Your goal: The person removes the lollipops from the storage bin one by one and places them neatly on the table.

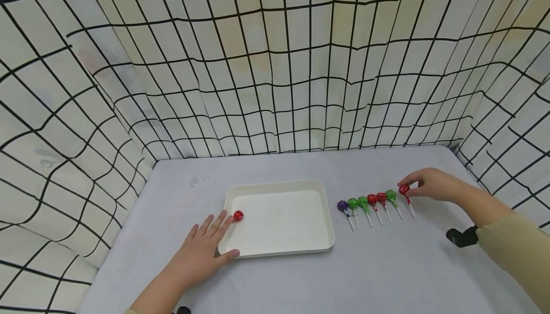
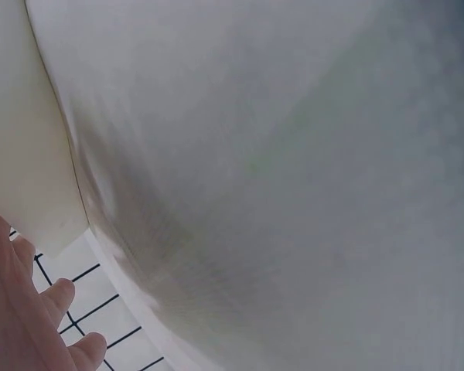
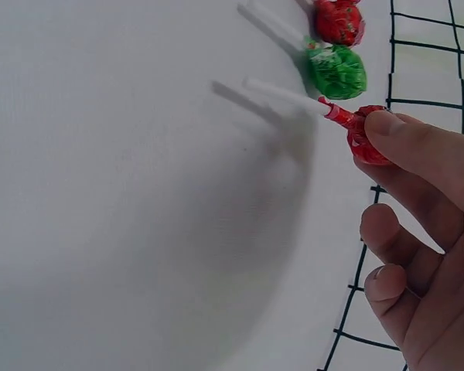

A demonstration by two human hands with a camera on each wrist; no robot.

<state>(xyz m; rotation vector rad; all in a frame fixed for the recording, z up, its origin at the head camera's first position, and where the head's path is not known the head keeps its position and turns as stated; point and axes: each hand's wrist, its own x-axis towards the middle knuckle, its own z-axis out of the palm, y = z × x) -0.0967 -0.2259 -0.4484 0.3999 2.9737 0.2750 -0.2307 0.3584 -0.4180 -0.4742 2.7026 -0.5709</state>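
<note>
Between thumb and forefinger, my right hand [image 1: 436, 185] pinches a red lollipop [image 3: 367, 139] by its wrapped head; the white stick points left in the right wrist view. It is at the right end of a row of lollipops, beside a green lollipop [image 1: 390, 194]. My left hand [image 1: 204, 247] lies with fingers spread at the left edge of a white tray [image 1: 279, 218], thumb at the tray's near rim. Another red lollipop [image 1: 238, 215] lies inside the tray by its left wall, close to the left fingertips. In the left wrist view only some fingers [image 2: 58, 297] show.
Left of the green lollipop are two red lollipops [image 1: 376, 198], two more green lollipops [image 1: 358, 203] and a purple lollipop [image 1: 342, 205]. White cloth covers the table [image 1: 386, 266]. Black-gridded white walls [image 1: 301, 66] rise behind and on both sides.
</note>
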